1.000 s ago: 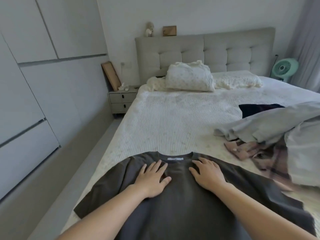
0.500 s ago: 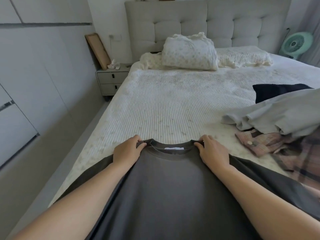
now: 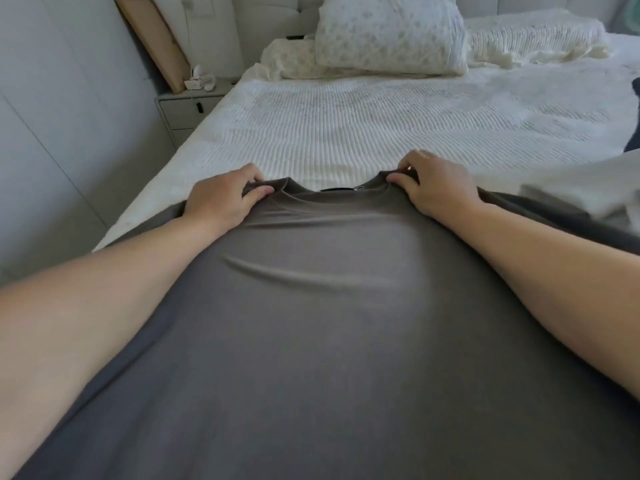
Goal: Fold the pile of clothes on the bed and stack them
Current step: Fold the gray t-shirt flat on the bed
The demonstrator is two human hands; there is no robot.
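Observation:
A dark grey T-shirt (image 3: 329,323) lies spread on the bed (image 3: 346,133), collar pointing toward the headboard, and fills the lower frame. My left hand (image 3: 221,199) grips the shoulder fabric just left of the collar, fingers curled over the edge. My right hand (image 3: 436,183) pinches the fabric just right of the collar. The cloth between them is drawn taut with a few creases across the chest. Of the pile of clothes, only a light grey garment (image 3: 588,192) shows at the right edge.
A white ribbed bedspread covers the bed beyond the shirt. A floral pillow (image 3: 391,32) and a cream blanket (image 3: 530,36) lie at the head. A nightstand (image 3: 187,105) with a leaning wooden frame (image 3: 152,36) stands left, beside white wardrobe doors (image 3: 52,116).
My hands went from lying flat on the chest of the shirt to gripping it on both sides of the collar. The view has dropped closer and lower over the shirt.

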